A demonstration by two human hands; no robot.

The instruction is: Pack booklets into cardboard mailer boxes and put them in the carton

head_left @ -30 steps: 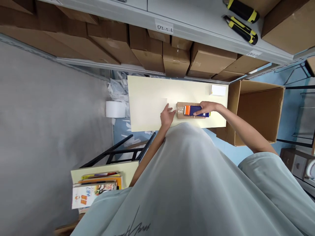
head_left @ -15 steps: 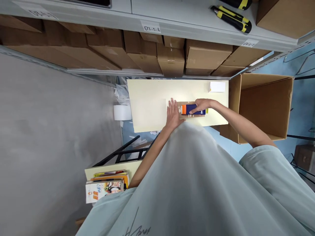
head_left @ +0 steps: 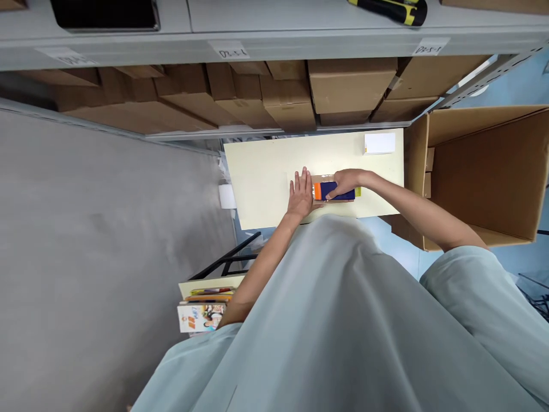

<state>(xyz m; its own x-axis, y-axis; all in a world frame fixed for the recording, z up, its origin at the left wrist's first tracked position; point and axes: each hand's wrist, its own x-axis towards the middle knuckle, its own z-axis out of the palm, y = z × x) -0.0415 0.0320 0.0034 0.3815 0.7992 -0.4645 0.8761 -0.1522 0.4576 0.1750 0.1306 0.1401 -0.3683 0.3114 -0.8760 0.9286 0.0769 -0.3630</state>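
On the cream tabletop (head_left: 261, 189), a slim, dark blue oblong pack (head_left: 341, 195) with an orange left end lies over a brown cardboard piece (head_left: 321, 179). What kind of item it is, I cannot make out. My right hand (head_left: 345, 181) reaches in from the right and grips the blue part from above, fingers bent over it. A yellow-green bit (head_left: 357, 192) shows at its right end. My left hand (head_left: 301, 194) lies flat with fingers stretched out, right beside the orange end and the cardboard's left edge.
A small white box (head_left: 380, 143) sits at the table's back right. An open carton (head_left: 484, 171) stands to the right. Behind is a shelf (head_left: 300, 43) with brown boxes (head_left: 351, 86) and a yellow-black cutter (head_left: 398, 8). Books (head_left: 201, 316) lie at lower left.
The view has shifted, so the shelf and carton appear closer. Both hands keep nearly the same places, with my left hand still flat and my right still gripping the blue pack.
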